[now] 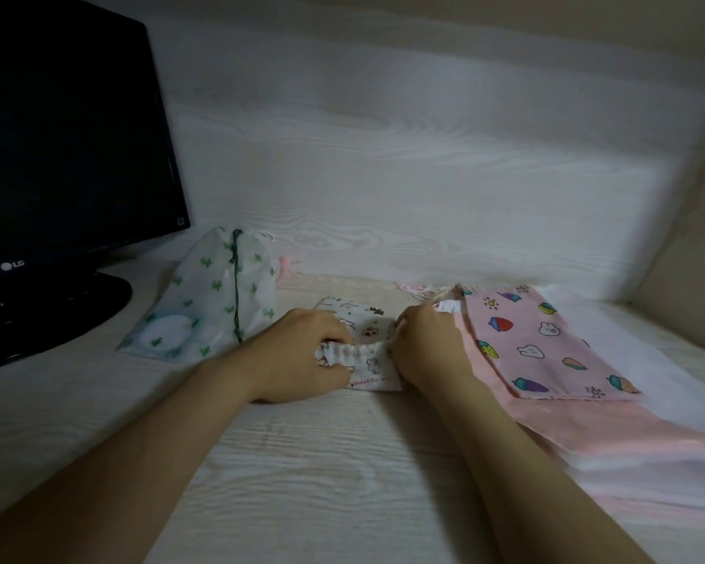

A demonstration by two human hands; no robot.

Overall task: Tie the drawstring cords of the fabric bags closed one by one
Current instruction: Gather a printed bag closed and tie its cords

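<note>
Item 1: small white bag (365, 325), cartoon print. Lay flat at the centre of the pale wood-grain table (322, 462), between both hands. Its near edge (357, 354) was gathered into tight pleats. The cord itself could not be made out.

Item 2: left hand (302, 356). Fingers curled, gripping the left end of the pleated edge.

Item 3: right hand (428, 352). Fingers curled, pinching the right end of the same edge. Whether it also held cord could not be told.

Item 4: translucent bag (204, 307), green print. Lay left of the white bag, near it but apart. A dark green cord (236, 295) ran down its face.

Item 5: pink fruit-print bag (546, 343). Lay flat just right of the right hand, on top of plain pink cloth (611, 437).

Item 6: black monitor (70, 148). Stood at the far left, screen dark.
</note>
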